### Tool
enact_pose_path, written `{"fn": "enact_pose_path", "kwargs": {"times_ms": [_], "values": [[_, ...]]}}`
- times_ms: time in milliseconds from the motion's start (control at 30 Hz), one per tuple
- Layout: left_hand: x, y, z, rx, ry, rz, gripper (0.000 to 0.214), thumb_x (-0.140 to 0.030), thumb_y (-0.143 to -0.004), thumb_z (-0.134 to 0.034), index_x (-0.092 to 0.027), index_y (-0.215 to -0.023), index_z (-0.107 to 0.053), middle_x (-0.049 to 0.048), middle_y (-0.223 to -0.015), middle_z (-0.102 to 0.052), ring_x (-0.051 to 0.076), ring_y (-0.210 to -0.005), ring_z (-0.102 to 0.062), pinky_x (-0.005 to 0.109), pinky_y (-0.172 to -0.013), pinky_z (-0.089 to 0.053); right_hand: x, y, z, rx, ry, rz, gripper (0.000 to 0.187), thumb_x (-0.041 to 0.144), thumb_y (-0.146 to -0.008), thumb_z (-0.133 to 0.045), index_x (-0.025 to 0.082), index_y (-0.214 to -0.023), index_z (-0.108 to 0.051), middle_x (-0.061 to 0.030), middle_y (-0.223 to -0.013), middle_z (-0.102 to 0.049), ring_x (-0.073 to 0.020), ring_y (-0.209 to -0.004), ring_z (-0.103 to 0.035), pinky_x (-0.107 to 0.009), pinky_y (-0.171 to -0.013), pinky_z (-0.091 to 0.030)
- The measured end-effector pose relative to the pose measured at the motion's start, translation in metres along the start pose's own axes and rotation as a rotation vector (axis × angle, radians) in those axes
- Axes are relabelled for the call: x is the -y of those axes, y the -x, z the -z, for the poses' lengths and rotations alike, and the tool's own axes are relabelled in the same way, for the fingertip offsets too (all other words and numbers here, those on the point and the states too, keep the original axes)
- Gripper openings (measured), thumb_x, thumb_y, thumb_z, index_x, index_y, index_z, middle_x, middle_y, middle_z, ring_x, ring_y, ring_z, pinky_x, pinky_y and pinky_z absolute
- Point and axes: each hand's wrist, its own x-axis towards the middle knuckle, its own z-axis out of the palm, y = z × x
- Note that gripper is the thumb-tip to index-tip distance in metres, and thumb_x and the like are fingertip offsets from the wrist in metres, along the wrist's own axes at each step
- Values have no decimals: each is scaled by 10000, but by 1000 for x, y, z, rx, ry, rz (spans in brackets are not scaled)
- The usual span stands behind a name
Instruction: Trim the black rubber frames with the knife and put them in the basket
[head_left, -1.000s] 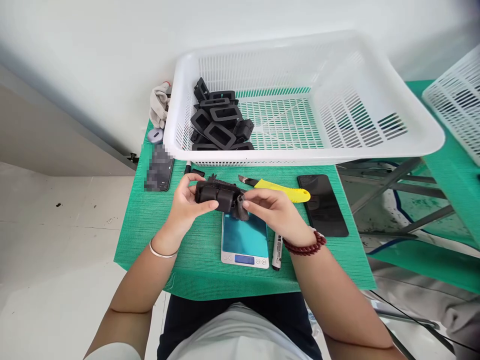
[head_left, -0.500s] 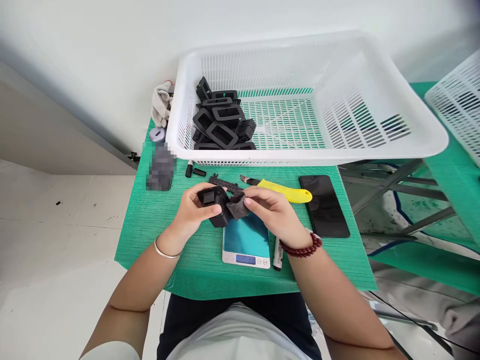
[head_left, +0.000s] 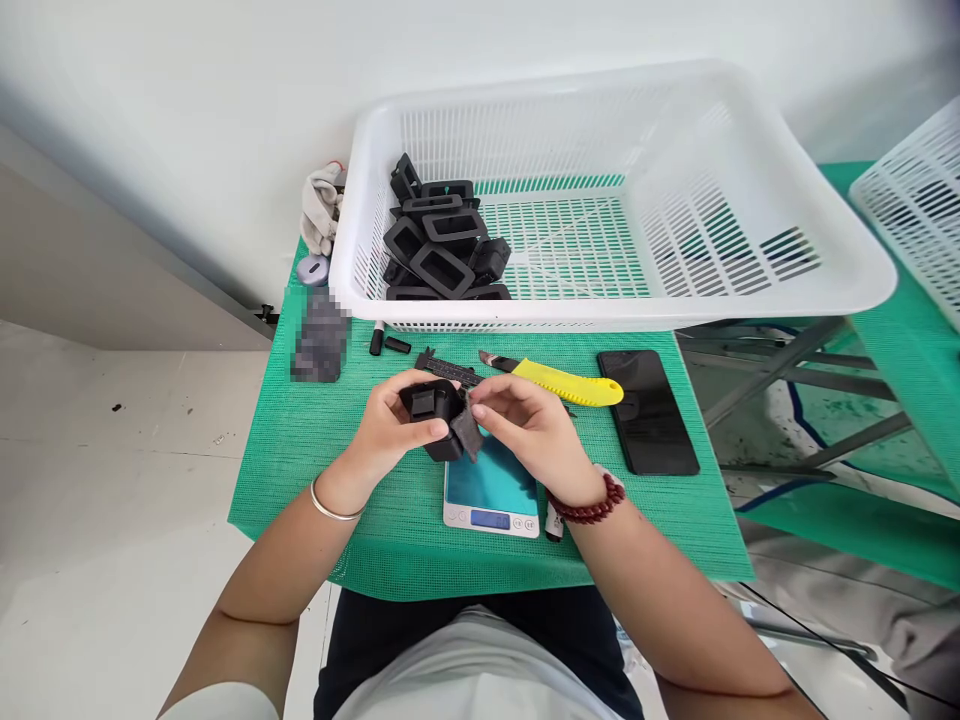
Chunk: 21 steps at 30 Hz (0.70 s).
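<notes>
A black plastic housing (head_left: pixel 435 405) is gripped in my left hand (head_left: pixel 385 425), its thumb along the near side. My right hand (head_left: pixel 525 428) pinches a piece of dark grey cloth or sandpaper (head_left: pixel 468 432) against the right side of that housing; which of the two it is I cannot tell. Both hands are above a small digital scale (head_left: pixel 491 490) with a blue-green plate. Behind the hands lies a dark caliper (head_left: pixel 450 370), partly covered by them. A yellow utility knife (head_left: pixel 570 383) rests just beyond my right hand.
A large white plastic basket (head_left: pixel 615 312) stands at the back, with several black frame-like parts (head_left: pixel 442 270) piled at its left. To the right lies a black phone (head_left: pixel 649 412). A marker (head_left: pixel 554 522) is beside the scale, partly under my right wrist. White gloves (head_left: pixel 321 208) lie at the far left.
My right hand has moved slightly left, and the grey piece now sits closer against the housing's right side. The housing has shifted a little to the right in my left hand.
</notes>
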Motion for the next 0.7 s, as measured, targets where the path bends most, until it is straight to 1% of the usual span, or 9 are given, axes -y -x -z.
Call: {"fn": "enact_pose_path", "kwargs": {"times_ms": [67,133,233,300,400,467,533,600,700], "values": [[1,0,1,-31,-29,2,462,-488,-616,-802,-200,-943,-645,61,-949,-697,189,-859,-663,289,-745,-538,1,1,-1,40,-34,-45,247,416,-769,-703,211,-894,-643,-37,-856,-711,-168,-770,-680,-317,-725,-580],[2,0,1,-51,-42,13,478,-506,-627,-789,-203,-941,-594,42,-895,-671,170,-797,-648,268,-683,-526,1,2,-1,75,-16,-70,261,426,-762,-702,203,-886,-647,-38,-832,-715,-171,-739,-679,-320,-700,-580],[4,0,-2,-37,-20,31,497,-515,-648,-773,-219,-956,-520,16,-850,-636,146,-742,-629,248,-638,-512,1,2,-3,69,108,-29,220,416,-796,-658,200,-833,-635,-29,-773,-702,-166,-687,-660,-306,-645,-558],[4,0,-5,-11,1,38,545,-513,-628,-787,-225,-985,-494,26,-899,-631,153,-782,-631,257,-668,-523,1,2,-5,5,240,41,194,391,-838,-600,203,-796,-616,-22,-732,-680,-156,-658,-632,-296,-620,-525],[5,0,-12,24,-11,42,597,-468,-614,-813,-230,-1053,-484,59,-1044,-607,188,-937,-623,293,-784,-531,1,1,-5,-134,404,134,213,357,-885,-518,213,-731,-548,-9,-662,-620,-138,-608,-568,-285,-584,-464],[7,1,-16,45,-52,44,558,-431,-650,-800,-226,-1070,-494,64,-1077,-583,196,-997,-602,305,-836,-521,1,1,-4,-211,481,176,242,350,-904,-485,220,-700,-498,-2,-634,-577,-130,-584,-526,-280,-560,-424],[9,2,-17,65,-70,49,495,-414,-696,-771,-220,-1060,-498,54,-1042,-573,185,-980,-596,300,-828,-520,0,1,-3,-250,537,206,264,354,-916,-469,222,-688,-474,0,-631,-559,-129,-576,-504,-282,-555,-397],[11,2,-17,76,-56,58,454,-414,-721,-750,-219,-1039,-491,44,-1004,-567,173,-936,-597,288,-785,-527,0,0,-1,-220,555,221,266,355,-924,-462,222,-694,-475,-3,-643,-568,-135,-585,-507,-286,-566,-393],[11,2,-16,49,-32,61,434,-415,-720,-750,-219,-999,-481,36,-979,-578,163,-896,-604,276,-746,-532,-1,-2,2,-120,555,256,213,330,-930,-455,222,-754,-507,-9,-688,-588,-145,-618,-526,-289,-590,-407]]}}
